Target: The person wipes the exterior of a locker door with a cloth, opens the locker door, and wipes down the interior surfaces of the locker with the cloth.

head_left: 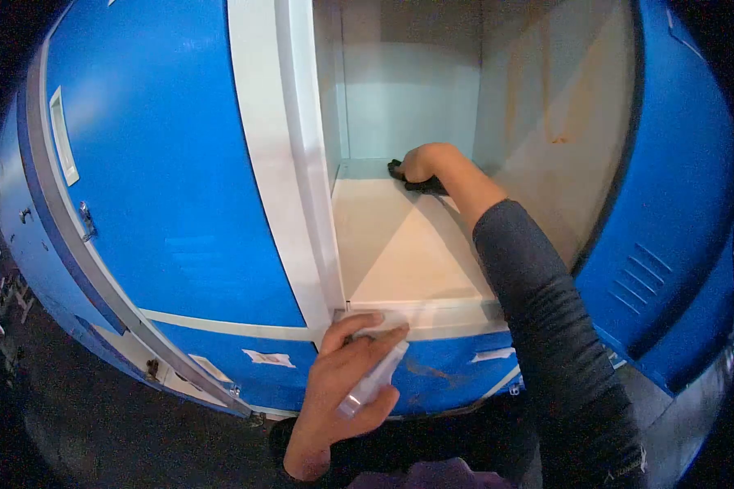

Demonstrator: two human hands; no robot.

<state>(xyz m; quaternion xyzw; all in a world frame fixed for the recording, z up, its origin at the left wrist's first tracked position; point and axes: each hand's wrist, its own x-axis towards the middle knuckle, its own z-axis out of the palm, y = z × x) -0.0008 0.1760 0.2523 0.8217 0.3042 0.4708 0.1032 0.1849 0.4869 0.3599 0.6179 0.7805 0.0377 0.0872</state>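
Observation:
Deep inside the open locker compartment, my right hand (426, 161) is closed around a black item (424, 187) near the back of the compartment floor (400, 244). What the item is cannot be made out. At the compartment's front edge, my left hand (347, 379) is wrapped round a clear plastic item (373, 383), which shows between the thumb and fingers. Part of the clear plastic lies against the white front ledge.
A closed blue locker door (163, 163) is on the left. The open blue door (685, 204) with vent slots stands at the right. Below are blue doors with white labels (269, 359). Dark floor (81, 399) shows at the lower left.

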